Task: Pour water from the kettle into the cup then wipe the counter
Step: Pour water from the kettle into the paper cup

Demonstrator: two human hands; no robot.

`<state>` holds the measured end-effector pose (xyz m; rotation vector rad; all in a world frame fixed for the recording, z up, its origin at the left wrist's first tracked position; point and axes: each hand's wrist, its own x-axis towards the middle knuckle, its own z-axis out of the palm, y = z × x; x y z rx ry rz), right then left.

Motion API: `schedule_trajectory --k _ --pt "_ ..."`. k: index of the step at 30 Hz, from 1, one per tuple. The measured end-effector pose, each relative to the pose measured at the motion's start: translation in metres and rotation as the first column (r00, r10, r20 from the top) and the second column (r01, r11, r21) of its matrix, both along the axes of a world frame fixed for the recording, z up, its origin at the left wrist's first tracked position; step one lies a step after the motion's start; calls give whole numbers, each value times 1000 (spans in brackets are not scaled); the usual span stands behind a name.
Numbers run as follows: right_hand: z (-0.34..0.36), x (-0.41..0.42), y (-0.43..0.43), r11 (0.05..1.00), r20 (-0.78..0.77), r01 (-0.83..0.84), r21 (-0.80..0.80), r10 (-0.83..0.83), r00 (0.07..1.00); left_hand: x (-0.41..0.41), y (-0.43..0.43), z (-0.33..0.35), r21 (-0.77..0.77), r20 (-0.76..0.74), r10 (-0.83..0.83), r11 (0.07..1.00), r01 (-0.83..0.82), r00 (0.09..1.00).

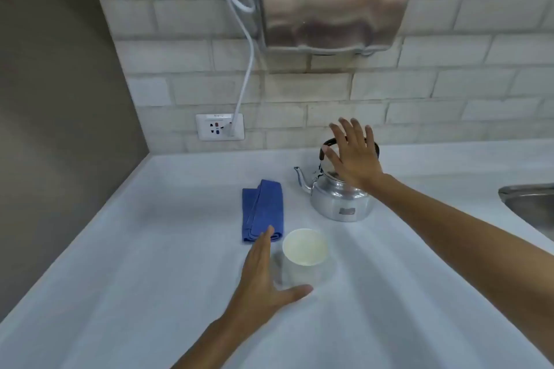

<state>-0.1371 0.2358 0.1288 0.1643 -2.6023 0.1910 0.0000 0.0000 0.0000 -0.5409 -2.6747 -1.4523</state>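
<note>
1. Your right hand (352, 156) is over the kettle (340, 198), in front of its dark handle (325, 147). Your fingers (344, 129) are spread wide and hold nothing. If you close them too soon, you may catch only part of the handle, and the kettle could tip or slip when you lift it.

2. The kettle stands upright on the white counter (150, 249), near the back wall. Its spout (301, 178) points left, toward the blue cloth (263, 210). If you tilt it before it is over the cup, water may land on the cloth or the counter.

3. Your left hand (263, 275) is just beside the cup (304, 252), on its left side. Its fingers are open and the thumb (295, 292) sticks out under the cup. I cannot tell if the hand touches the cup. The cup looks light, so a bump could knock it over.

4. The cup stands between you and the kettle, close to the cloth. If nothing holds it when the water comes, the stream could push it.

5. The metal kettle may be hot. Touch only the dark handle, not the shiny body.

6. The sink (527, 207) is off to the right. Your right arm passes near it, so swing slowly.

7. The cloth lies folded and dry-looking. Keep it that way until the pouring is done, or wiping will go badly.
</note>
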Motion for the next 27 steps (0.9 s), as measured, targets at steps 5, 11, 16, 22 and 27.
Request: schedule_trajectory --k 5,11,16,22,27 --pt "15 -19 15 995 73 57 -87 -50 996 -9 19 -1 213 183 -123 974 83 975" --pt "28 -38 28 974 191 125 -188 -89 977 -14 35 -5 237 202 -88 971 38 975" --pt "26 -45 28 941 216 170 -293 -108 970 -15 35 -6 246 219 -44 969 -11 975" --pt "27 -38 23 915 193 214 -342 -155 969 -14 35 -7 225 226 -31 974 -22 974" --pt "31 -19 25 923 143 185 -338 -144 979 -14 35 -7 217 222 -30 976 -19 974"
